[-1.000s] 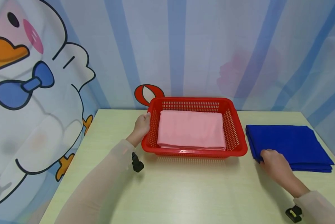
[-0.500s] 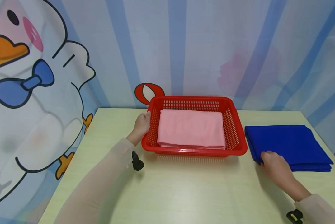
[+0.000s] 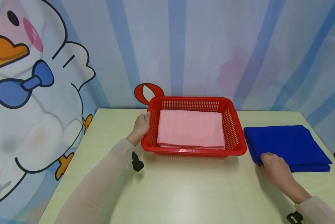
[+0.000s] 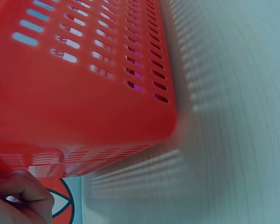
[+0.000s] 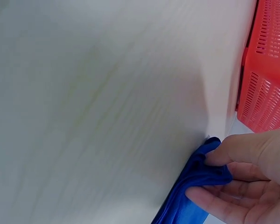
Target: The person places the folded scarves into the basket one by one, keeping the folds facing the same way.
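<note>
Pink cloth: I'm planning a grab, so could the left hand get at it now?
Probably yes, once the left hand lets go of the red basket; the pink cloth lies uncovered inside.

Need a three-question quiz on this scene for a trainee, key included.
1. Which hand pinches the blue cloth?
2. True or false: the pink cloth lies inside the red basket.
3. Choose one. The left hand holds: A) the pink cloth; B) the blue cloth; C) the basket's side.

Key:
1. The right hand.
2. True.
3. C.
</note>
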`<action>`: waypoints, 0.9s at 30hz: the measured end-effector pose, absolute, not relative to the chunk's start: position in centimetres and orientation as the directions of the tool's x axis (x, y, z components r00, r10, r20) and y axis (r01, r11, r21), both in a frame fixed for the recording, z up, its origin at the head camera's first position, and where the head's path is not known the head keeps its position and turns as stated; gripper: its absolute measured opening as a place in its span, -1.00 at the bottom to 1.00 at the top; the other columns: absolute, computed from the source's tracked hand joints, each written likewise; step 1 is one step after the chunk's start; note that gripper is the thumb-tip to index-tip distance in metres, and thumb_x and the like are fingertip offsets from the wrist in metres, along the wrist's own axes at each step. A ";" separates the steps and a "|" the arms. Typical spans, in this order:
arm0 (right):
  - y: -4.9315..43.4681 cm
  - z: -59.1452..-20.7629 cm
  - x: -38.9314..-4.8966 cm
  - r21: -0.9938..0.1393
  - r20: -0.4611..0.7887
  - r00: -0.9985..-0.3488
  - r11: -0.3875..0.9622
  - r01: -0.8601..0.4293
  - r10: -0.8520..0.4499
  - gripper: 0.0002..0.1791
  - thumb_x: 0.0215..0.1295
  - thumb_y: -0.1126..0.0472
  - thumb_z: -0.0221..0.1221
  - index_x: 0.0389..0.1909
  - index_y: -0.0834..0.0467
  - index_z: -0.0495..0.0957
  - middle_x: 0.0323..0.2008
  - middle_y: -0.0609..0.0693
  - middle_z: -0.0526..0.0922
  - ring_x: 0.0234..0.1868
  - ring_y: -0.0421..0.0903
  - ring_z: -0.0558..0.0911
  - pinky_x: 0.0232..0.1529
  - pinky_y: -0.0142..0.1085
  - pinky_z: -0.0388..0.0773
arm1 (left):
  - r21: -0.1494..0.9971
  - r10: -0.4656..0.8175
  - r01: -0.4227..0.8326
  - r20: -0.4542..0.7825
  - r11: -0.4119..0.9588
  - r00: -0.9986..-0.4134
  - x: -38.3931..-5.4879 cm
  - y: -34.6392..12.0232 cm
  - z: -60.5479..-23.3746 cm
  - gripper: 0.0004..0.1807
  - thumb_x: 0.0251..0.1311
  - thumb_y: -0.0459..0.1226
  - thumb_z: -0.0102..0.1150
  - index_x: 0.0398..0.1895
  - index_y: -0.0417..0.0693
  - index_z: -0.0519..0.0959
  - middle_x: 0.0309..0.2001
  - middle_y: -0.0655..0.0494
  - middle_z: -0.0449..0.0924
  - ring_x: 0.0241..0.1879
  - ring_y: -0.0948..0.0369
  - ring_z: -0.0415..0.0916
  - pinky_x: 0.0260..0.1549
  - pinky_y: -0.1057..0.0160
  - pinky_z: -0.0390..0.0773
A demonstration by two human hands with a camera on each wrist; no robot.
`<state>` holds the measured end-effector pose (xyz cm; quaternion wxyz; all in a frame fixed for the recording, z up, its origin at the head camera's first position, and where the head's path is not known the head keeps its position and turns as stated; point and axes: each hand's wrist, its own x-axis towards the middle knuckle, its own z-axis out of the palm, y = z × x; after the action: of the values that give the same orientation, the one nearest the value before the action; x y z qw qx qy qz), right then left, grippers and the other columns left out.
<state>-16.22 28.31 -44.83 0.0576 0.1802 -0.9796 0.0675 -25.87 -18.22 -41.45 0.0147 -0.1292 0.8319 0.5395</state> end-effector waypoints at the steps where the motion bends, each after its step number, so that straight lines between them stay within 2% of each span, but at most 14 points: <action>1: 28.3 -44.9 -16.2 -0.111 0.140 -0.928 0.926 -0.360 -0.344 -0.73 -0.02 0.56 0.35 -0.58 0.33 0.42 -0.62 0.06 0.40 -0.61 -0.04 0.42 -0.64 -0.15 0.41 | 0.893 -0.201 -0.233 -0.165 0.385 -0.966 -25.9 -18.2 -41.5 -0.53 0.61 -0.02 -0.34 -0.13 -0.25 0.41 -0.38 -0.02 0.41 -0.53 0.26 0.42 -0.54 0.38 0.51; 27: 28.6 -45.1 -14.9 -0.088 0.143 -0.931 0.932 -0.351 -0.337 -0.72 -0.05 0.55 0.39 -0.59 0.31 0.43 -0.62 0.05 0.41 -0.62 -0.06 0.41 -0.65 -0.15 0.42 | 0.899 -0.190 -0.229 -0.168 0.374 -0.967 -25.8 -18.3 -41.5 -0.54 0.61 -0.02 -0.34 -0.14 -0.24 0.39 -0.38 -0.02 0.39 -0.51 0.24 0.40 -0.53 0.37 0.49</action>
<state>-14.86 28.65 -45.09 0.0627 0.1753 -0.9809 0.0558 -25.83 -18.25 -41.47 0.0180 -0.1265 0.8286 0.5451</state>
